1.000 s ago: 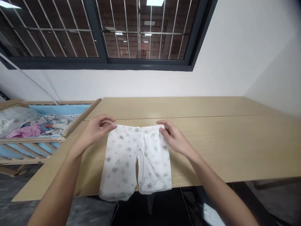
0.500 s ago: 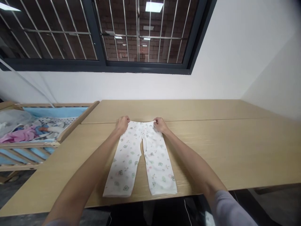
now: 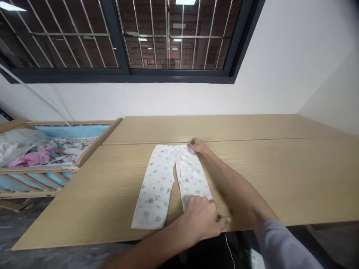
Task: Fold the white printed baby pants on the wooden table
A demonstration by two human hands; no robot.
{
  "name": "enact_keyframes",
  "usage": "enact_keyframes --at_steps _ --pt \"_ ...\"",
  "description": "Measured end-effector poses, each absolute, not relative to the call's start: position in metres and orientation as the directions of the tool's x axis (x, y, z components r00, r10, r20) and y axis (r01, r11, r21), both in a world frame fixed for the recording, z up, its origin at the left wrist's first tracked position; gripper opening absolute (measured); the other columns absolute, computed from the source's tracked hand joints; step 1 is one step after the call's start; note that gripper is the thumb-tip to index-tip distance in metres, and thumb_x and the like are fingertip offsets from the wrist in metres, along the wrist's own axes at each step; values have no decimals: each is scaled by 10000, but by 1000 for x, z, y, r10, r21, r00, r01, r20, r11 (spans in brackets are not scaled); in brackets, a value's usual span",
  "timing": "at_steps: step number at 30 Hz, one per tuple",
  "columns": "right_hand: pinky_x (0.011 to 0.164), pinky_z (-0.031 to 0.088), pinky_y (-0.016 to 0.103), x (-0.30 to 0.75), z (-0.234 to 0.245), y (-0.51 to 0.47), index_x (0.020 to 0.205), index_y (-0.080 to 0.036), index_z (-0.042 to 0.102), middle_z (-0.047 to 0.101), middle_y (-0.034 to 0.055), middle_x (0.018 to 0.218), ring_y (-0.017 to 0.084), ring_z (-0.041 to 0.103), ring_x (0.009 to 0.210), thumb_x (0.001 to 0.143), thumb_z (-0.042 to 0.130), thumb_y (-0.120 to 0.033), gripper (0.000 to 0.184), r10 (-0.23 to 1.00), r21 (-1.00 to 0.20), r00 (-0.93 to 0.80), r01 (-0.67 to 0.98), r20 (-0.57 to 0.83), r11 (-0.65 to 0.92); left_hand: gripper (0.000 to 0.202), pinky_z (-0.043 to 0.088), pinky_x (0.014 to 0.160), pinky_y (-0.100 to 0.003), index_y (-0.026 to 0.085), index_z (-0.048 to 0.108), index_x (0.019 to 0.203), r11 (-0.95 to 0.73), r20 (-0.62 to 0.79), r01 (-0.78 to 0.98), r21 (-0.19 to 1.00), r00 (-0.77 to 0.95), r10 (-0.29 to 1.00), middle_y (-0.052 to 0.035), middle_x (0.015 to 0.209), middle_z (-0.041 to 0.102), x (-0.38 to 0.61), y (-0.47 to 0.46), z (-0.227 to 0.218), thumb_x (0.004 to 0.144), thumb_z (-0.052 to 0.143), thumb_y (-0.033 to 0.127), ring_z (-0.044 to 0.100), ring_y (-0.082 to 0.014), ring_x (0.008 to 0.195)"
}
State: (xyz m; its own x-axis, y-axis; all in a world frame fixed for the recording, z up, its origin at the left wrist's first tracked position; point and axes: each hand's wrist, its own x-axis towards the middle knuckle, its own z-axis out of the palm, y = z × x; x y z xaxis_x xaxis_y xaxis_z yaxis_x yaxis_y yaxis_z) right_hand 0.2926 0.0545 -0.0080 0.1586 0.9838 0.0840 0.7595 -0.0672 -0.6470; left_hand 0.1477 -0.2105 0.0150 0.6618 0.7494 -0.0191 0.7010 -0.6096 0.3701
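Observation:
A pair of white baby pants (image 3: 158, 186) with small green and grey prints lies flat on the wooden table, waistband away from me. My right hand (image 3: 196, 145) pinches the right corner of the waistband between thumb and fingers. Over the lower end of the right pant leg is my left hand (image 3: 200, 216), slightly blurred. Its thumb sticks out to the right, apart from the bent fingers, and it does not visibly grip the cloth. The hem of that leg is hidden behind this hand, while the left leg's hem shows fully.
The pale wooden table (image 3: 269, 175) stretches far to the right, with a seam across it. At the left stands a wooden crib (image 3: 98, 144) with blue lining, holding heaped clothes (image 3: 36, 157) and a plastic bag. A barred window (image 3: 179, 76) is set in the white wall behind.
My left hand has let go of the waistband's left corner and moved down and right to the right leg's lower end. My right hand keeps its hold on the waistband.

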Motion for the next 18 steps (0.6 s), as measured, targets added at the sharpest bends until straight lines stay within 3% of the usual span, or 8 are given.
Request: enact_keyframes --at_steps 5,8,12,18 --pt "722 404 237 291 -4 53 912 -164 683 731 56 951 158 625 832 780 692 -218 143 987 -634 158 767 34 -101 544 466 681 -505 163 754 842 -582 -54 690 431 663 747 -228 764 718 159 -225 2 977 357 509 704 -325 756" --pt "694 402 226 288 3 53 889 -154 680 728 66 927 161 629 832 763 696 -173 129 987 -640 158 761 30 -102 489 459 705 -513 175 752 805 -571 -80 677 465 674 734 -222 758 716 151 -220 11 968 385 454 701 -331 761" --pt "646 405 221 280 22 50 962 -137 671 713 65 864 152 622 763 780 704 -190 193 988 -661 146 746 45 -80 418 413 651 -436 222 664 685 -508 -18 662 551 618 786 -143 682 691 122 -220 31 970 418 403 647 -235 645" --pt "608 413 214 239 51 52 1008 -147 647 676 18 778 136 599 688 766 737 -234 272 992 -697 86 717 91 1 454 341 588 -341 233 399 570 -263 37 672 692 331 943 -15 533 570 39 -229 47 956 417 472 523 -162 529"
